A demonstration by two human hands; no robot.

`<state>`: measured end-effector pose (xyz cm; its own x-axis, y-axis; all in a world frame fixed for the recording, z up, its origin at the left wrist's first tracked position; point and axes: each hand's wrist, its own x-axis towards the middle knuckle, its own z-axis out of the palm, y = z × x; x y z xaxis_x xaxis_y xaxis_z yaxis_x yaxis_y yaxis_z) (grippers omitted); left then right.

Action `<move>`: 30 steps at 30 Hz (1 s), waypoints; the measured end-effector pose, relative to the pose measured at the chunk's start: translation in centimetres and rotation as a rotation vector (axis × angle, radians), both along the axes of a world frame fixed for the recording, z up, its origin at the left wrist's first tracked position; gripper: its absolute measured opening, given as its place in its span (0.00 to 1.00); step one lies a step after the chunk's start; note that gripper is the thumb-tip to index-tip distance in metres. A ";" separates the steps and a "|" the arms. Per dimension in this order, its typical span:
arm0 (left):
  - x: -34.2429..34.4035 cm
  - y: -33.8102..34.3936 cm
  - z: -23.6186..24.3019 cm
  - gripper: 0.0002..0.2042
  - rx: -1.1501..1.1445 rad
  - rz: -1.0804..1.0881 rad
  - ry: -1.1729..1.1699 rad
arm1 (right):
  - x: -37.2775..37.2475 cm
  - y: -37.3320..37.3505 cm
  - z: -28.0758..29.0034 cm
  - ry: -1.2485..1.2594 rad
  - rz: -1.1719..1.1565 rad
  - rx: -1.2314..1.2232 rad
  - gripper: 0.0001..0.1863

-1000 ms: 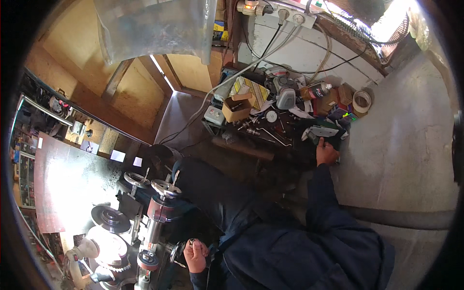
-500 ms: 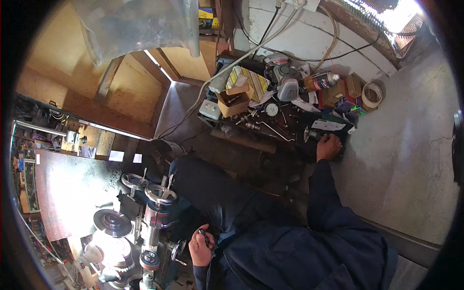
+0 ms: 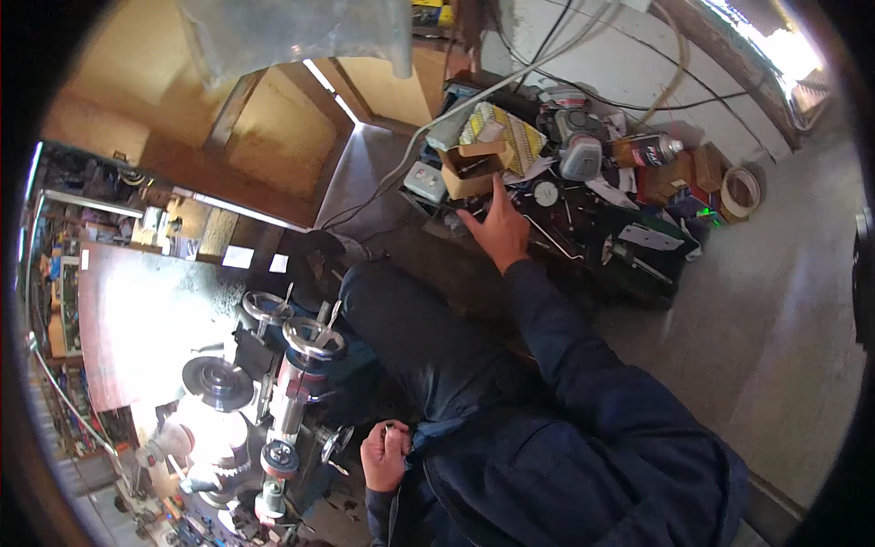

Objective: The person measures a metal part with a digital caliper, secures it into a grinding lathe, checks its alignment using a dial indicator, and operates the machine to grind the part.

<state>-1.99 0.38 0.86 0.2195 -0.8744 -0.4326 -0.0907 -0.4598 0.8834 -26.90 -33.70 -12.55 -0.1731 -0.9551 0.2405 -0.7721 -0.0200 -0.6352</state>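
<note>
My left hand (image 3: 385, 456) is closed around a small metal piece, partly hidden by the fingers, beside the dark leg of my trousers. My right hand (image 3: 501, 232) is over the front of the cluttered bench, index finger stretched up at the open cardboard box (image 3: 463, 182) and thumb apart, with nothing visible held; whether it touches the box I cannot tell. Around it lie a round dial gauge (image 3: 545, 193) and a bent metal rod (image 3: 556, 240). A caliper (image 3: 640, 267) rests on a dark green case (image 3: 663, 281) to the right.
A machine with chrome handwheels (image 3: 313, 339) and a glaring lamp (image 3: 208, 428) stands at the left. Behind are wooden panels (image 3: 273, 137) and hanging cables (image 3: 460, 109). A respirator (image 3: 579, 159), a spray can (image 3: 649, 150) and a tape roll (image 3: 741, 191) crowd the bench's back.
My right hand has left the caliper on the green case and moved left to the cardboard box, fingers opening. My left hand stays low, still closed. The view has shifted slightly.
</note>
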 end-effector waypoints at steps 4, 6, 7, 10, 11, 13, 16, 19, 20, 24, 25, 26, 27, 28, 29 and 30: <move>-0.5 1.5 0.3 0.26 -0.030 0.054 0.094 | 1.1 -3.1 1.2 0.177 0.059 -0.137 0.29; -0.6 2.5 -0.1 0.26 -0.016 0.090 0.122 | 0.6 -4.1 1.5 0.192 0.108 -0.124 0.25; -0.7 2.7 -0.3 0.26 0.003 0.113 0.145 | 0.5 -4.6 1.9 0.202 0.144 -0.105 0.21; -1.1 3.1 -0.6 0.18 -0.015 0.144 0.140 | -1.3 -5.8 4.9 0.177 0.112 -0.176 0.16; -1.2 2.9 -0.8 0.18 -0.019 0.147 0.147 | -2.4 -6.4 6.1 0.203 0.082 -0.204 0.16; -1.0 2.8 -1.0 0.14 -0.035 0.114 0.089 | -4.0 -8.4 7.9 0.254 0.070 -0.251 0.14; -0.7 2.6 -1.7 0.10 -0.078 0.115 0.112 | -8.0 -12.8 7.6 0.374 0.054 -0.259 0.12; -0.1 2.4 -1.8 0.09 -0.087 0.114 0.119 | -9.9 -14.0 6.3 0.517 0.051 -0.135 0.14; 0.1 2.5 -1.9 0.09 -0.088 0.115 0.122 | -10.2 -13.5 5.7 0.467 0.021 -0.153 0.18; 0.4 3.8 -1.5 0.09 -0.096 0.168 -0.032 | -4.0 -8.6 3.6 0.256 0.077 -0.357 0.26; 0.6 3.5 -1.0 0.11 -0.110 0.086 -0.229 | -3.0 -6.7 3.0 0.081 0.127 -0.269 0.25; 0.6 2.9 -0.8 0.12 -0.128 0.107 -0.253 | -1.6 -4.3 3.0 -0.099 0.195 -0.172 0.24; 0.5 2.3 -0.5 0.14 -0.143 0.124 -0.279 | 0.9 -0.3 5.0 -0.150 0.241 -0.190 0.19; 0.5 2.1 -0.9 0.13 -0.105 0.278 -0.005 | 2.7 3.0 6.2 -0.143 0.349 -0.240 0.15; 0.4 3.4 -2.1 0.12 -0.235 0.385 0.179 | 5.7 7.2 9.1 -0.309 0.524 -0.167 0.13; 0.1 2.6 -1.0 0.13 -0.245 0.392 0.203 | 6.8 10.6 9.8 -0.347 0.718 -0.061 0.13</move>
<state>-1.87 2.96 -0.12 0.4845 -0.8241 -0.2934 0.2320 -0.2023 0.9514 -20.12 -23.09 -2.75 0.4043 -0.8488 0.3407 -0.3159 -0.4792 -0.8189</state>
